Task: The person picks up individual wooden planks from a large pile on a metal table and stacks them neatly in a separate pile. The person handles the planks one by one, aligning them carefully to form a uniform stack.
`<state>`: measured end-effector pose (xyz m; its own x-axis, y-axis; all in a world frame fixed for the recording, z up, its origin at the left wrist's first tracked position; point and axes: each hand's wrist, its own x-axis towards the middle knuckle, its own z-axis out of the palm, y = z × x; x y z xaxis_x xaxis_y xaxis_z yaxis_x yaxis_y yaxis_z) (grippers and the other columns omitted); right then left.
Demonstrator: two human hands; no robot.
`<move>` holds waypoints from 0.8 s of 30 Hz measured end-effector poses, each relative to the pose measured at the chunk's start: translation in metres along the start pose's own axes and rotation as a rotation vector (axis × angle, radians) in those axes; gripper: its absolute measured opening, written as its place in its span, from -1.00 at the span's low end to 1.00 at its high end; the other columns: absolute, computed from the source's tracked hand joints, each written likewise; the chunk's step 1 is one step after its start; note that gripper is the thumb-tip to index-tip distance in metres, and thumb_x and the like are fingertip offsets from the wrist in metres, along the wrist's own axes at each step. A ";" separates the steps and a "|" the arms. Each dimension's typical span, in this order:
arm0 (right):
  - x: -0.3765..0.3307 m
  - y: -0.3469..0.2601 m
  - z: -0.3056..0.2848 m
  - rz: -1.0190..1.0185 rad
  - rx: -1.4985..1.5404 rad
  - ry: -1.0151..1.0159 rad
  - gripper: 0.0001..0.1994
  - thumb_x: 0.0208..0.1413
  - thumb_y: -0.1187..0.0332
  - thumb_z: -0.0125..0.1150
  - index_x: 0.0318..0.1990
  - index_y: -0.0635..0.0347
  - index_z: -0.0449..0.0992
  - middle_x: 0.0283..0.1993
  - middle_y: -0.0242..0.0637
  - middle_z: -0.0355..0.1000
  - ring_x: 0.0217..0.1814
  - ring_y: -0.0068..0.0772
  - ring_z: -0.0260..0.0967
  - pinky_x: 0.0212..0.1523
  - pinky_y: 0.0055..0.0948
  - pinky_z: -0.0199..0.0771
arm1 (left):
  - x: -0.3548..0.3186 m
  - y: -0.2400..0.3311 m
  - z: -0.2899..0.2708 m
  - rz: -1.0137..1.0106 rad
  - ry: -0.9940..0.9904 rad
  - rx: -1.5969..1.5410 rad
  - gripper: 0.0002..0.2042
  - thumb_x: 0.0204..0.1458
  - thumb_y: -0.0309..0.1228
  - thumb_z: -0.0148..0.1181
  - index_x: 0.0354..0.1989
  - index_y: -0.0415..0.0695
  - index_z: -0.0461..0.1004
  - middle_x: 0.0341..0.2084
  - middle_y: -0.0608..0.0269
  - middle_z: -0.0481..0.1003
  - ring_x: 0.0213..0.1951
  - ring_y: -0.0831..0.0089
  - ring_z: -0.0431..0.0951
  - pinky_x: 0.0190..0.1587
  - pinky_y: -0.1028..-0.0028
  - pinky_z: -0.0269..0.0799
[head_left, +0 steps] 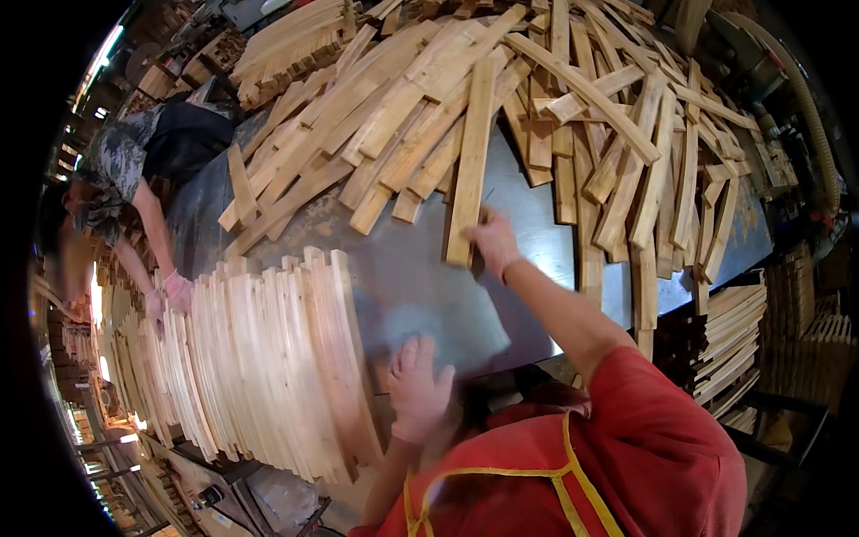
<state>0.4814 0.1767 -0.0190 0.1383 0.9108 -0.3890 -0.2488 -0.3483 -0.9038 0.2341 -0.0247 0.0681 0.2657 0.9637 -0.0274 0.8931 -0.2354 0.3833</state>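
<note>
My right hand [495, 240] has its fingers closed on the near end of a wooden slat [474, 148], at its right edge. This slat lies with its far end over the loose slats of the heap. My left hand [419, 391] is near the front edge of the metal table [420, 295], fingers spread and slightly blurred, holding nothing. To its left stands a tight row of pale slats [259, 358], packed side by side. Its closest slat is apart from my left hand.
A large heap of loose slats [591, 98] covers the far and right parts of the table. At the left a co-worker [116, 170] bends over the row with gloved hands. Stacked slats [734, 340] stand at the right, and a corrugated hose [810, 116] hangs behind.
</note>
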 end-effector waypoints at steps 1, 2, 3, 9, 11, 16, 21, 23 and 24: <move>-0.027 0.019 -0.009 -0.069 -0.017 -0.054 -0.46 0.04 0.44 0.30 0.26 0.24 0.52 -0.03 -0.04 0.63 0.02 -0.19 0.60 0.04 -0.21 0.58 | 0.011 0.007 0.009 -0.011 0.033 -0.004 -0.31 0.08 -0.15 0.35 0.40 -0.12 0.37 0.24 -0.05 0.43 0.29 -0.08 0.40 0.32 0.04 0.30; -0.056 0.039 -0.017 -0.144 -0.038 -0.107 -0.46 0.06 0.43 0.27 0.28 0.21 0.51 -0.02 -0.05 0.64 0.02 -0.22 0.60 0.05 -0.22 0.58 | 0.020 0.014 0.022 -0.068 0.043 -0.022 -0.25 0.08 -0.10 0.36 0.44 -0.13 0.31 0.25 -0.08 0.42 0.29 -0.07 0.40 0.33 0.04 0.30; -0.087 0.049 -0.026 -0.103 -0.134 -0.306 -0.46 0.09 0.38 0.27 0.29 0.20 0.51 -0.02 -0.05 0.63 0.04 -0.18 0.60 0.11 -0.18 0.57 | 0.026 0.018 0.036 -0.139 0.059 -0.040 -0.18 0.07 -0.06 0.37 0.48 -0.14 0.26 0.26 -0.12 0.41 0.29 -0.06 0.40 0.33 0.04 0.29; -0.034 -0.128 -0.130 -1.040 -1.176 0.224 -0.42 0.05 0.17 0.41 0.23 0.13 0.50 0.10 -0.11 0.54 0.15 0.01 0.50 0.08 0.01 0.48 | 0.068 0.060 0.078 -0.375 -0.257 0.237 0.13 -0.01 0.21 0.37 0.62 -0.11 -0.10 0.32 -0.18 0.33 0.29 -0.12 0.40 0.35 0.06 0.31; 0.001 -0.210 -0.163 -0.802 -1.444 0.470 -0.45 0.05 0.24 0.40 0.23 0.10 0.48 0.10 -0.08 0.55 0.15 0.00 0.48 0.12 -0.06 0.48 | 0.064 0.056 0.092 -0.426 -0.213 0.226 0.09 0.02 0.13 0.38 0.62 -0.11 -0.08 0.29 -0.19 0.34 0.26 -0.13 0.42 0.32 0.05 0.33; 0.037 -0.230 -0.253 -0.235 -1.510 0.492 -0.36 0.16 0.33 0.32 0.39 0.17 0.27 0.06 0.13 0.54 0.05 0.20 0.56 0.12 0.00 0.60 | 0.065 0.053 0.077 -0.450 -0.112 -0.078 -0.06 0.08 -0.14 0.33 0.61 -0.06 -0.02 0.26 -0.21 0.36 0.23 -0.16 0.45 0.29 0.05 0.38; -0.078 -0.087 -0.181 -0.436 -1.083 0.298 -0.10 0.08 0.25 0.38 0.57 0.18 0.08 0.21 0.28 0.47 0.16 0.33 0.52 0.20 0.10 0.55 | 0.004 0.031 0.049 -0.472 0.048 -0.440 -0.15 0.09 -0.30 0.30 0.59 -0.09 0.09 0.21 -0.18 0.39 0.19 -0.11 0.48 0.29 0.11 0.39; -0.126 -0.035 -0.149 -0.259 -1.023 0.216 -0.04 0.02 0.25 0.41 0.58 0.20 0.05 0.24 0.22 0.44 0.25 0.33 0.43 0.29 0.06 0.47 | -0.015 0.027 0.039 -0.454 0.063 -0.434 -0.17 0.10 -0.30 0.31 0.57 -0.12 0.12 0.19 -0.18 0.41 0.17 -0.09 0.50 0.27 0.12 0.41; -0.155 -0.045 -0.112 -0.082 -1.146 0.124 -0.06 0.03 0.19 0.41 0.56 0.24 0.11 0.28 0.22 0.39 0.32 0.32 0.36 0.35 0.01 0.42 | -0.022 0.028 0.031 -0.474 0.082 -0.451 -0.17 0.10 -0.30 0.31 0.57 -0.13 0.12 0.19 -0.19 0.41 0.16 -0.11 0.50 0.27 0.12 0.41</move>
<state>0.5781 0.0260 0.0620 0.2230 0.9341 -0.2787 0.7722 -0.3438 -0.5344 0.2647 -0.0570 0.0511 -0.1637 0.9606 -0.2245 0.6623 0.2757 0.6967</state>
